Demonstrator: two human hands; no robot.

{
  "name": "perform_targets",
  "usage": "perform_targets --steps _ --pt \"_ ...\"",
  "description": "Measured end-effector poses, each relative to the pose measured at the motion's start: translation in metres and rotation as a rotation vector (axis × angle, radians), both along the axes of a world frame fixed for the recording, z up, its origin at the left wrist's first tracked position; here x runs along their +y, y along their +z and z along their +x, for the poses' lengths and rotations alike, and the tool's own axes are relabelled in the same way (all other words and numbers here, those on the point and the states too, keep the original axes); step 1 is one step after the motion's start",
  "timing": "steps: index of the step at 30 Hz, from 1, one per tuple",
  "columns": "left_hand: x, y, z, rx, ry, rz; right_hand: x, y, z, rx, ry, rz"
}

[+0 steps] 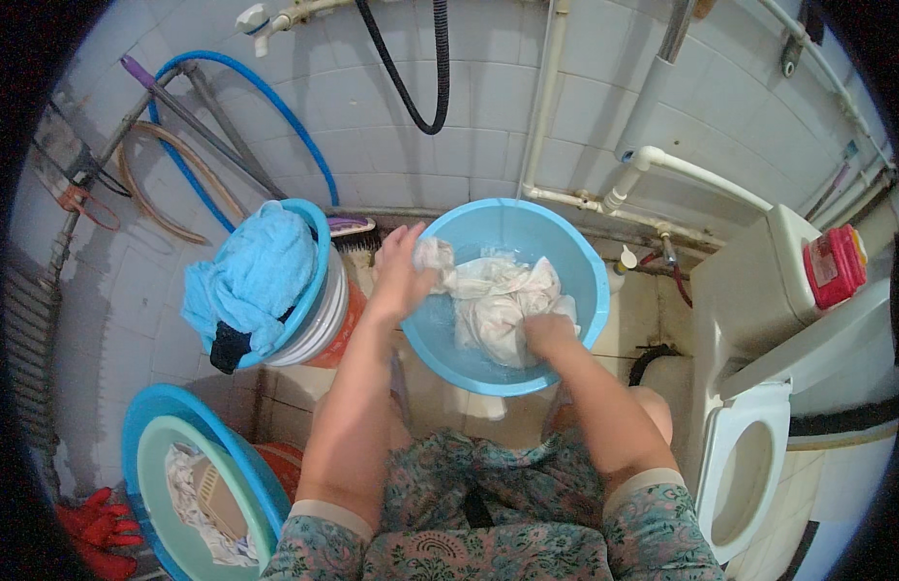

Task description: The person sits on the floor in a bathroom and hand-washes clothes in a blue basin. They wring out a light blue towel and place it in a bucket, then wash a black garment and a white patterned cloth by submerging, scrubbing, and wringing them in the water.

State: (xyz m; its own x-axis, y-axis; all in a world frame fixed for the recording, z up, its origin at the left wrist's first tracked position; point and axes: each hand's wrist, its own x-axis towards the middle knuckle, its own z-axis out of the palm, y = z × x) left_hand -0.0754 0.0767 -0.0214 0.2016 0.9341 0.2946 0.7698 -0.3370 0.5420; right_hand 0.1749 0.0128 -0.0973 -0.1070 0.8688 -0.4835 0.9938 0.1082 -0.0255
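A wet white cloth (502, 315) lies bunched in a light blue basin (577, 247) that holds water. My left hand (401, 271) is at the basin's left rim, its fingers closed round one bunched end of the cloth. Down inside the basin, toward its near right side, my right hand (551, 336) is closed in a fist on the main bundle. Part of the cloth is hidden beneath that fist.
At left, a blue basin of blue towels (260, 261) stands on stacked buckets (325, 324). Nearer, a green basin (157, 465) with cloths sits inside a blue one, beside red gloves (96, 533). A toilet (706, 465) stands at right; pipes (541, 116) run along the wall.
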Motion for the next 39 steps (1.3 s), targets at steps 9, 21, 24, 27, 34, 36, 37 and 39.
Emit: perform_targets --steps 9,21,24,27,34,36,37,39 --pt "-0.035 0.005 0.032 0.236 -0.295 -0.363 -0.015 0.175 0.002 1.853 -0.382 0.547" --pt "-0.055 -0.022 0.069 -0.127 -0.644 -0.541 -0.018 0.188 0.008 2.317 -0.459 0.551" --pt "-0.053 -0.038 0.078 -0.203 -0.42 -0.538 -0.018 0.185 0.009 2.262 -0.36 0.498" --pt "-0.027 -0.03 0.07 -0.487 -0.146 -0.747 -0.013 0.186 0.035 2.151 -0.446 0.63" --pt "-0.019 0.042 0.027 -1.76 -0.289 -0.832 -0.001 0.147 0.091 1.089 -0.725 0.523" --pt "-0.022 0.057 0.024 -1.886 -0.428 -0.905 0.008 0.107 0.102 0.829 -0.574 0.564" --pt "-0.021 0.056 0.023 -1.928 -0.423 -0.888 0.012 0.096 0.102 0.704 -0.491 0.574" --pt "-0.02 0.052 0.019 -2.01 -0.409 -0.847 0.003 0.112 0.065 0.442 -0.37 0.398"
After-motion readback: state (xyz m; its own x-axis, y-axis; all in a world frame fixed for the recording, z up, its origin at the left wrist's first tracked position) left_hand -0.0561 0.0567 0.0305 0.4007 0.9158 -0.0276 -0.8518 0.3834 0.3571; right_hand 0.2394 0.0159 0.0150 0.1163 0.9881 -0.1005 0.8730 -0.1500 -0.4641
